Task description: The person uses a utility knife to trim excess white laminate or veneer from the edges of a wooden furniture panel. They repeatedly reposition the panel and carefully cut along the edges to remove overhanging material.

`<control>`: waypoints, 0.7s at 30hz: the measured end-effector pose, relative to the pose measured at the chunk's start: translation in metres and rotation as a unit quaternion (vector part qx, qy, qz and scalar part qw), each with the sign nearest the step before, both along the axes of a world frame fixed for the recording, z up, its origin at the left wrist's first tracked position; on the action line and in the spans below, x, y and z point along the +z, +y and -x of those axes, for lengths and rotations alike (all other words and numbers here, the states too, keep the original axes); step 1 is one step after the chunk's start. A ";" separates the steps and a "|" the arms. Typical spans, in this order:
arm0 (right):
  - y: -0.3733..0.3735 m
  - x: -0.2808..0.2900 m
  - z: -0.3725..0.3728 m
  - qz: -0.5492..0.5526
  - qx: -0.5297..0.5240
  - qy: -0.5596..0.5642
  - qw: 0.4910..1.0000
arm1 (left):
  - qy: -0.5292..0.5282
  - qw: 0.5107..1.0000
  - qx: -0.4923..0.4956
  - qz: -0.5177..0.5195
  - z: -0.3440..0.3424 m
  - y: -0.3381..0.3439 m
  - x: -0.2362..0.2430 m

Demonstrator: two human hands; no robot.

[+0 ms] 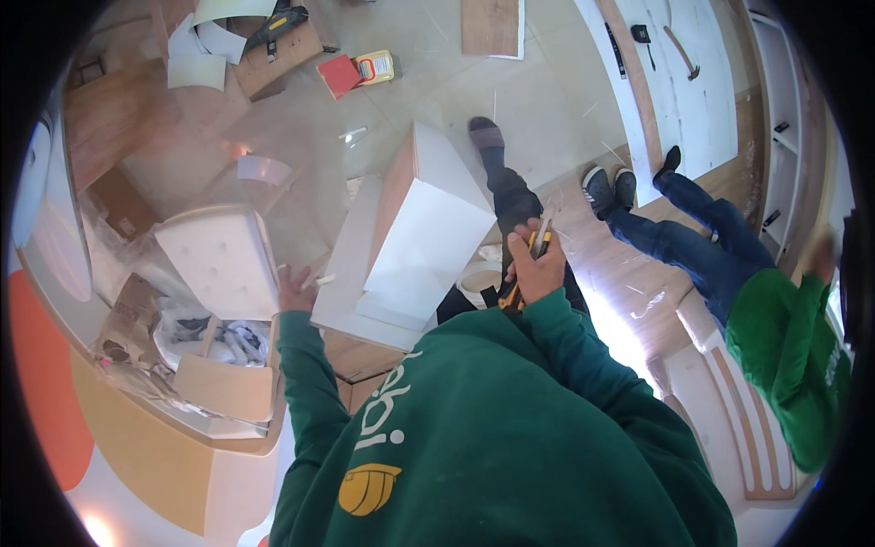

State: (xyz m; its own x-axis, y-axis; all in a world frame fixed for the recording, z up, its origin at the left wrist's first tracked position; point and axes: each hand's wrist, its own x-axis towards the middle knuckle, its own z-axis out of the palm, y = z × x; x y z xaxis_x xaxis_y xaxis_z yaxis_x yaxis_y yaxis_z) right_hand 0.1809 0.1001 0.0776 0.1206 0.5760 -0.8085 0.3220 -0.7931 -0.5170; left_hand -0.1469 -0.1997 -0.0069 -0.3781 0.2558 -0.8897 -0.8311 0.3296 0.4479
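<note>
My right hand (540,271) is closed around a yellow-and-black hand tool (545,244) with a pale, narrow tip pointing away from me. Orange-yellow handle parts (510,297) show below the fist; whether they belong to the same tool I cannot tell. On the left, my left hand (296,292) has a short white strip (325,280) at its fingertips, beside a white panel (339,296). Between the hands stands a white box-shaped cabinet piece (427,242) with a wood-coloured side, tilted in view. A roll of tape (476,283) lies partly hidden beside my leg.
A cream tufted cushion (221,260) and a box of plastic wrapping (205,333) are at left. Far left, a power tool (276,27) rests on boards. At right, a co-worker (775,337) is near a white board bearing a hammer (681,53) and tape measure (641,34).
</note>
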 end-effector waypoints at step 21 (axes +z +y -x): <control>0.032 -0.036 0.090 0.030 0.231 0.142 0.962 | -0.038 0.990 -0.138 -0.012 -0.120 -0.020 0.024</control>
State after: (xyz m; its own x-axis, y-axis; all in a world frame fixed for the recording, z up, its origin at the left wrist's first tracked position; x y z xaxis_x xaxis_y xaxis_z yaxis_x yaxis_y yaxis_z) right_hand 0.0906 0.1323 0.0411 -0.3671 0.4671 -0.8044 0.4993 -0.6307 -0.5941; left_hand -0.0266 -0.2202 0.0173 -0.2225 0.3616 -0.9054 -0.7423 0.5392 0.3978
